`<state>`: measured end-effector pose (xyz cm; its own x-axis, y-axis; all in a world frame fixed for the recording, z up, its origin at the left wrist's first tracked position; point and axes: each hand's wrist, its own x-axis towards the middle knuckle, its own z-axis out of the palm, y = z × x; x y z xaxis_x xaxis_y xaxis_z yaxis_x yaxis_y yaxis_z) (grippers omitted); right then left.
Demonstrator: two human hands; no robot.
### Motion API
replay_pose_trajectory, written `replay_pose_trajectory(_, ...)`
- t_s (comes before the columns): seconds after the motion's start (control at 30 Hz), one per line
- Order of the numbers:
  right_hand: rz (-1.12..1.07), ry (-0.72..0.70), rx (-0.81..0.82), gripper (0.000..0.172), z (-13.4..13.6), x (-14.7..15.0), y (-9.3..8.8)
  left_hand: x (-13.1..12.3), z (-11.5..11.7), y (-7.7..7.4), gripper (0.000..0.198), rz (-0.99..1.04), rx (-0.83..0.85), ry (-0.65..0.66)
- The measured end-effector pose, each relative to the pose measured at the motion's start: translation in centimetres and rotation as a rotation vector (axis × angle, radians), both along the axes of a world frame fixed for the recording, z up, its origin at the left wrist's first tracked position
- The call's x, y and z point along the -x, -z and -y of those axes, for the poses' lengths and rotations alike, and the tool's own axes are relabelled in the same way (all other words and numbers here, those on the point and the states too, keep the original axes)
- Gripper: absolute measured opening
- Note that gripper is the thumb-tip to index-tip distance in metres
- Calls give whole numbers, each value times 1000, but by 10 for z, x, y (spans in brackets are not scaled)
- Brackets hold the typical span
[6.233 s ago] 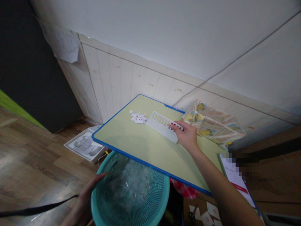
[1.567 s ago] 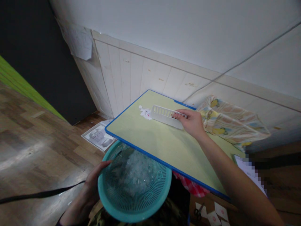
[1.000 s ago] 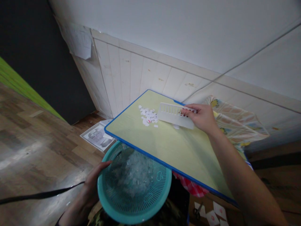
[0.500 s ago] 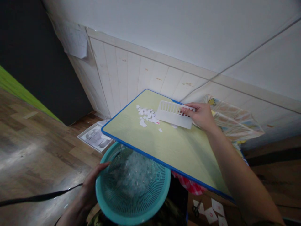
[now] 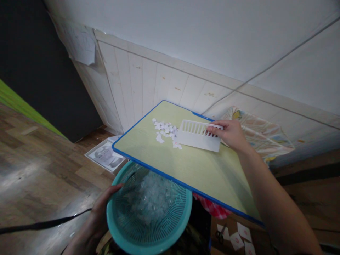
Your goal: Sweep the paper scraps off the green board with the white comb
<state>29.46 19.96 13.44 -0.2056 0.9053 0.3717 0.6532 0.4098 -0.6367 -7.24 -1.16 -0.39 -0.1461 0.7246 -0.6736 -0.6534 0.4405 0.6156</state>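
Note:
My right hand (image 5: 228, 132) grips the right end of a white slotted plastic piece (image 5: 199, 141), whose lower edge is at the yellow board (image 5: 191, 166) with a blue rim. Small white paper scraps (image 5: 163, 130) lie in a loose heap just left of that piece. Below the board's front edge, my left hand (image 5: 102, 207) holds the left rim of a turquoise plastic basket (image 5: 183, 219). Inside the basket is a pile of clear and whitish bits (image 5: 154, 196), too small to make out singly. The board's edge overlaps the basket's far rim.
Behind the board stands a white panelled wall (image 5: 148, 78) with a cable (image 5: 265, 69). A patterned cloth (image 5: 273, 138) is at the right. Scissors (image 5: 220, 235) and paper squares (image 5: 236, 241) lie at the lower right. A flat picture box (image 5: 106, 156) rests on the floor.
The slotted piece in my right hand has moved slightly right and toward me. A few scraps beside its left end have shifted. My left hand still holds the basket.

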Motion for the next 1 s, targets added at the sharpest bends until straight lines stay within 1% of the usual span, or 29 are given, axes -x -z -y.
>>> replay_pose_trajectory(0.13,-16,18,-3,36,9,-9,-3,-3,0,-1,18,10,18,11)
replay_pose_trajectory(0.27,8,8,37,38,17,-19,-6,-5,1,0,17,8,10,3)
replay_pose_trajectory(0.4,53,57,-16,37,23,-27,-9,-3,1,6,14,14,32,-12)
replay_pose_trajectory(0.5,1,35,-6,35,27,-25,-6,-3,1,7,14,7,19,0)
replay_pose_trajectory(0.6,-1,2,37,33,30,-26,-1,-6,2,3,15,-20,13,9)
replay_pose_trajectory(0.67,11,26,46,34,31,-31,0,-9,2,-1,14,-22,24,9)
replay_pose_trajectory(0.8,27,137,-1,37,30,-46,-3,-12,1,-4,13,-4,23,7)
replay_pose_trajectory(0.9,27,139,-22,38,31,-48,-4,-10,1,-1,11,4,41,20)
replay_pose_trajectory(1.0,41,162,-35,37,34,-47,-3,-7,1,5,5,-9,46,23)
